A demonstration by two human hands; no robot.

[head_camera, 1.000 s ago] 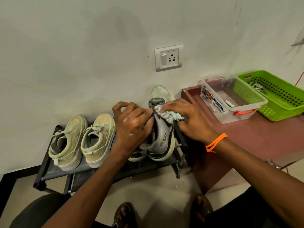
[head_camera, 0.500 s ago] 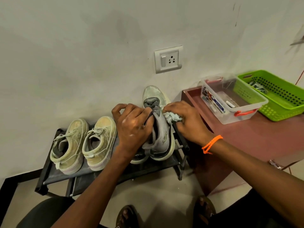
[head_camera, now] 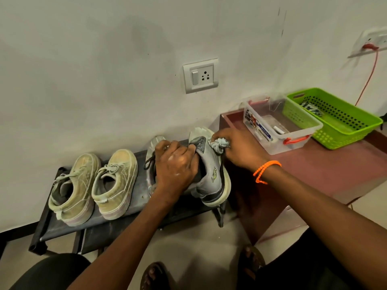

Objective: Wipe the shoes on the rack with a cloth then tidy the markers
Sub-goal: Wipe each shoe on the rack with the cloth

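A low black shoe rack [head_camera: 62, 225] stands against the wall. Two beige sneakers [head_camera: 73, 189] [head_camera: 116, 183] sit on its left half. On the right half is a grey sneaker [head_camera: 213, 174], tilted on its side; my left hand [head_camera: 176, 166] grips its collar. My right hand [head_camera: 238, 147] holds a bunched pale cloth [head_camera: 218, 144] against the shoe's upper near the toe. A second grey shoe [head_camera: 155, 143] lies mostly hidden behind my left hand. A white marker [head_camera: 278, 129] lies in the clear plastic box [head_camera: 261, 135].
A maroon low table [head_camera: 324, 172] stands right of the rack, carrying the clear box and a green perforated basket [head_camera: 343, 130]. A wall socket [head_camera: 201, 75] is above the rack. An orange cable [head_camera: 368, 78] hangs at the far right. My sandalled feet [head_camera: 155, 275] are on the floor.
The grey sneaker has tipped further onto its side in my left hand. My right hand with the cloth has slid up along it toward the toe.
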